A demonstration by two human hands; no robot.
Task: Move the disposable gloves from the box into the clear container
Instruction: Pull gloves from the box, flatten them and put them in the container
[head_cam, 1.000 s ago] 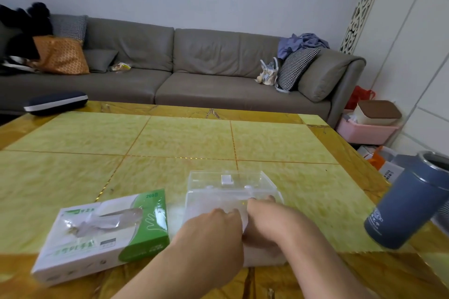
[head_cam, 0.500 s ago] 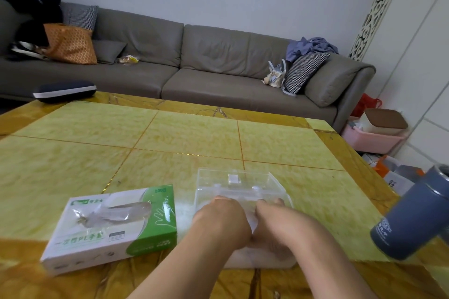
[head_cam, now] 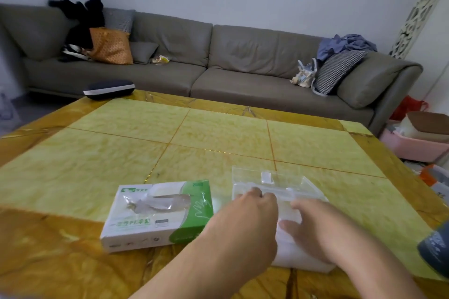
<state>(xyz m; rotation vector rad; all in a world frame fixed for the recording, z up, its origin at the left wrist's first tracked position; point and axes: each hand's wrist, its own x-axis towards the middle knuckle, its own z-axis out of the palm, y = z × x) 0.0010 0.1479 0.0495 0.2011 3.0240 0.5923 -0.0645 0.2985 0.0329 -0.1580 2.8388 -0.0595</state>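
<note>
1. On the yellow desk [head_cam: 218, 143], both hands were down at the clear container [head_cam: 279, 192], which sat at the near edge right under them.
2. The left hand [head_cam: 245, 221] lay over the container's left side, fingers [head_cam: 257, 195] curled downward onto its top; whether they pinched anything, I could not tell.
3. The right hand [head_cam: 323, 228] rested on the container's right half, fingers loosely spread and reaching leftward, the thumb pointing toward the left hand.
4. White, filmy material showed inside the container beneath both hands.
5. Just left of the left hand sat the gloves box [head_cam: 158, 213], white and green, lying flat, with a clear disposable glove [head_cam: 160, 202] poking out of its top opening.
6. Box and container stood side by side, close but apart.
7. Right of the right hand, at the picture's edge, a dark blue cup [head_cam: 437, 252] showed only in part.
8. Far beyond the fingers, a dark case [head_cam: 109, 88] lay at the desk's far left corner, with a grey sofa [head_cam: 218, 60] behind.
</note>
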